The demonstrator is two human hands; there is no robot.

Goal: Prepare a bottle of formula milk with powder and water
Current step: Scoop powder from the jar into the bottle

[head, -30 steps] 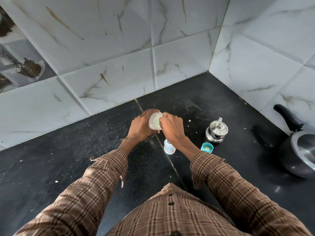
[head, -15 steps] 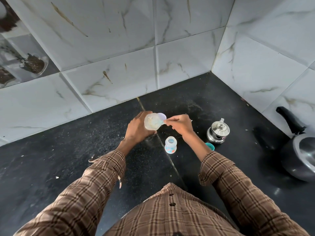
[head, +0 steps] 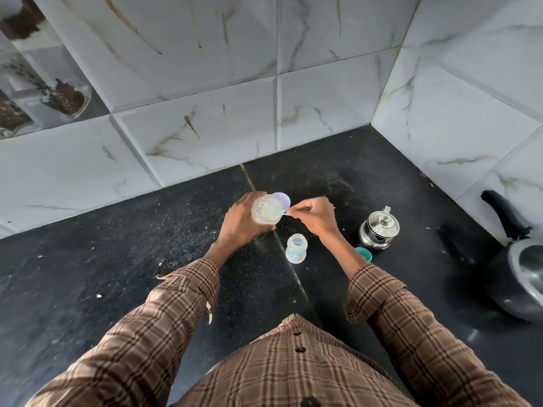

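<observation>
Baby bottle (head: 296,248) stands uncapped on black bench (head: 117,259), steel pot (head: 379,230) and teal cap (head: 365,254) nearby. Left hand (head: 239,223) grips powder jar (head: 266,209); right hand (head: 316,215) pinches scoop (head: 280,212) inside.

I'm standing in a home kitchen, at a black stone counter (head: 117,259) speckled with crumbs. Behind the counter, white marble-look wall tiles (head: 205,69) meet in a corner, one printed with jars of spices (head: 44,92). On the counter's right part sits a small steel kettle (head: 379,230), and at its far right edge a dark pressure cooker (head: 520,274).
</observation>
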